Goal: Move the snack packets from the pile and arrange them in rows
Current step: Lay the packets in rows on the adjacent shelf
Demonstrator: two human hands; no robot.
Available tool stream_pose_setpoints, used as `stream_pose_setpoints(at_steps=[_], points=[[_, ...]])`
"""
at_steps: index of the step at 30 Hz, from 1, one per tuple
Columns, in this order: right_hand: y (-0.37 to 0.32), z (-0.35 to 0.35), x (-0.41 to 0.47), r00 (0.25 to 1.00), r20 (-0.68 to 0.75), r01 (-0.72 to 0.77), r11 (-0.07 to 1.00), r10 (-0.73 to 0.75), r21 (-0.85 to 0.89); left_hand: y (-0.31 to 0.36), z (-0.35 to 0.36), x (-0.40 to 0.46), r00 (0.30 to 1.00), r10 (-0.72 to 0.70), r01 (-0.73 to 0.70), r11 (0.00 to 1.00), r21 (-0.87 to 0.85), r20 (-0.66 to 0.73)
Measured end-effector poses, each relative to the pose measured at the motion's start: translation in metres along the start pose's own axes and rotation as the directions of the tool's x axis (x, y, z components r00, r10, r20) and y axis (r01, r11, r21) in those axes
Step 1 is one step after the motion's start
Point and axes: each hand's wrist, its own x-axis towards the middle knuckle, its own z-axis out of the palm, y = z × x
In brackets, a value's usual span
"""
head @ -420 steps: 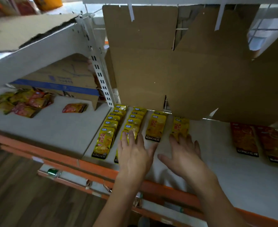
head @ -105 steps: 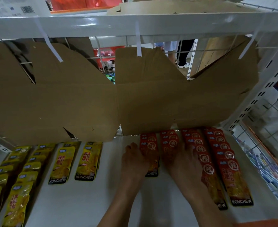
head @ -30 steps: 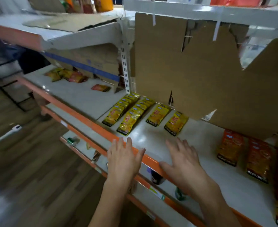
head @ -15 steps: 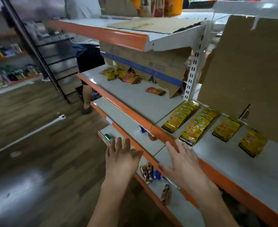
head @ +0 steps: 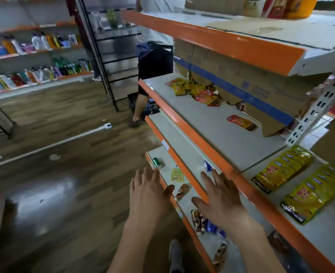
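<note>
Hands out in front of me, both empty: left hand (head: 147, 191) spread flat with fingers straight, over the wooden floor (head: 64, 184) just off the shelf edge; right hand (head: 220, 196) likewise spread, palm down, hovering over the orange lip of a lower shelf (head: 194, 186). Neither touches a packet. I see the pile of snack packets (head: 194, 91) at the far end of the middle shelf (head: 212, 123), mixed yellow and red, against a cardboard box (head: 241, 75). One red packet (head: 240, 122) lies alone, nearer, well apart from the pile. Yellow packets in rows (head: 292, 178) sit on the shelf section to my right. A second person's legs (head: 141, 103) stand by the shelf end.
</note>
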Motion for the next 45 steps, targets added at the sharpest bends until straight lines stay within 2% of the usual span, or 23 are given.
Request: stream_pose_setpoints(at_steps=[3,9,13,17,26,33,38,41,45], points=[[-0.013,0.000,0.040,0.999,-0.002,0.037,0.998,-0.037,-0.041,-0.014,-0.003,0.034,0.999,-0.031,0.031,0.999,-0.010,0.018],[-0.042,-0.014,0.134,0.998,0.029,0.058,0.998,-0.058,-0.014,-0.033,-0.020,0.123,1.000,-0.026,0.026,0.999,-0.024,-0.012],[-0.057,-0.026,0.194,0.997,-0.016,0.076,0.997,-0.076,-0.006,-0.042,-0.025,0.184,0.998,0.008,-0.009,1.000,-0.024,-0.055],[-0.062,-0.034,0.239,0.997,-0.043,0.066,0.996,-0.068,-0.051,-0.046,-0.019,0.235,0.999,0.026,-0.027,0.999,-0.039,-0.018],[-0.055,-0.041,0.319,0.996,-0.016,-0.089,0.996,0.089,-0.025,-0.039,0.000,0.340,0.989,0.151,-0.150,0.987,-0.061,0.007],[-0.061,-0.044,0.400,0.972,-0.099,-0.212,0.977,0.211,-0.004,-0.030,-0.002,0.448,0.958,0.278,-0.277,0.960,-0.032,0.068],[-0.070,-0.046,0.464,0.922,-0.170,-0.344,0.937,0.348,0.054,-0.021,0.004,0.532,0.911,0.408,-0.406,0.913,-0.035,0.059],[-0.072,-0.046,0.493,0.880,-0.214,-0.411,0.906,0.424,0.101,-0.015,0.010,0.569,0.868,0.485,-0.484,0.874,-0.032,0.109],[-0.074,-0.046,0.528,0.815,-0.271,-0.476,0.858,0.512,0.191,-0.006,0.021,0.608,0.804,0.587,-0.583,0.809,-0.066,0.096]])
